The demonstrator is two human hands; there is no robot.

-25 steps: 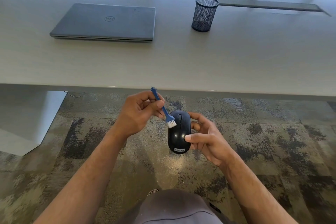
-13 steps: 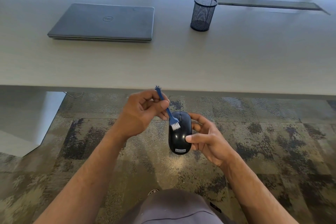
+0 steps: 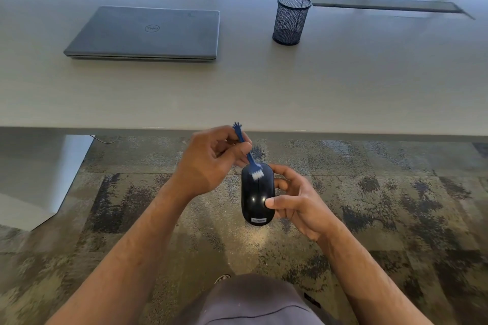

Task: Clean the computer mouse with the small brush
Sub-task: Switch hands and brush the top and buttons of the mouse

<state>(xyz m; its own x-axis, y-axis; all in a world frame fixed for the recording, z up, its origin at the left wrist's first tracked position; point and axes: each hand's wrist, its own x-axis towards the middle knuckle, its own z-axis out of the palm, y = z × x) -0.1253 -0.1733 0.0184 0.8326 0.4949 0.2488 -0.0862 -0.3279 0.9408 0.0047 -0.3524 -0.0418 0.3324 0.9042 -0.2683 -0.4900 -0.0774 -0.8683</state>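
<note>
On the table (image 3: 343, 82), the closed laptop (image 3: 148, 33) lies to the left and the mesh cup (image 3: 291, 19) stands to its right, well apart from it. A cable slot (image 3: 385, 6) sits in the tabletop just right of the cup. In front of the table's near edge, above the carpet (image 3: 396, 206), the 2 hands meet: the left hand (image 3: 211, 163) holds the brush (image 3: 248, 155), whose bristles rest on the far end of the mouse (image 3: 257, 198), and the right hand (image 3: 298, 203) holds the mouse from its right side.
</note>
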